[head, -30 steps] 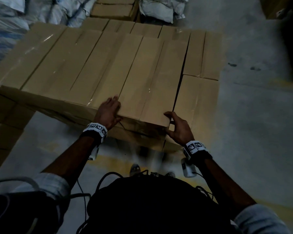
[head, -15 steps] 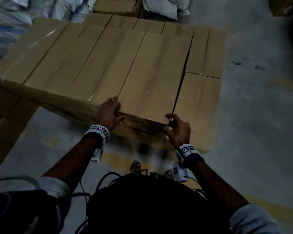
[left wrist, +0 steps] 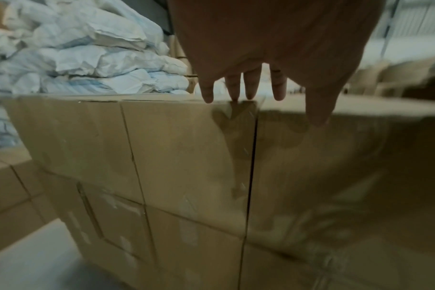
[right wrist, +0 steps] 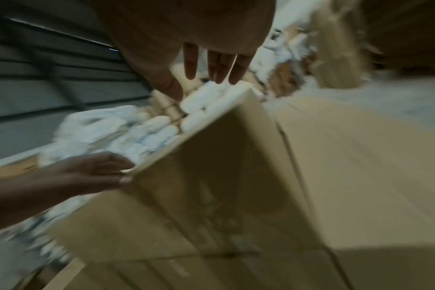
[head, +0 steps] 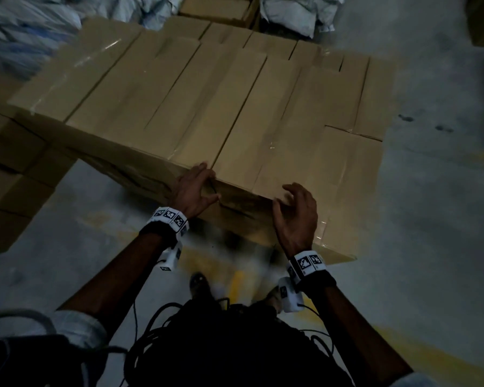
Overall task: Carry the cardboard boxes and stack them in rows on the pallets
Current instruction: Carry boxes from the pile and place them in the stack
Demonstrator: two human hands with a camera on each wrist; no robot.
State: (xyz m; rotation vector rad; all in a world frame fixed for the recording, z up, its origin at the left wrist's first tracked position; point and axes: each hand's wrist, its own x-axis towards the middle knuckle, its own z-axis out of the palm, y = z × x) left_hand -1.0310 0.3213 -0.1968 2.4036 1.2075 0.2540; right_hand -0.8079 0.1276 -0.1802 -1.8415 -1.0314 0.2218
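Since a second ago the right hand (head: 296, 216) has let go of the near right corner of the box (head: 252, 135) and now hovers just off it, grip spread, fingers loosely bent and holding nothing. The left hand (head: 193, 191) has stayed at the box's near left corner, fingers straight and laid on the top edge, thumb against the near face; its grip is spread, not pinching. The box lies in the top row of the stack (head: 157, 101), at about 12 o'clock from the person, long side running away, flush with the boxes to its 9 o'clock. At its 3 o'clock a lower box (head: 347, 185) sits one layer down. All boxes are taped shut, so their contents cannot be told. The left wrist view shows the stack's near faces, layers one above another, and the fingertips (left wrist: 207, 96) at the top edge. More boxes (head: 9, 174) lie low at 9 o'clock. The floor (head: 430, 219) is grey concrete with a yellow line (head: 417, 356). White sacks (left wrist: 87, 58) are heaped behind the stack at 11 o'clock. The pallets are hidden.
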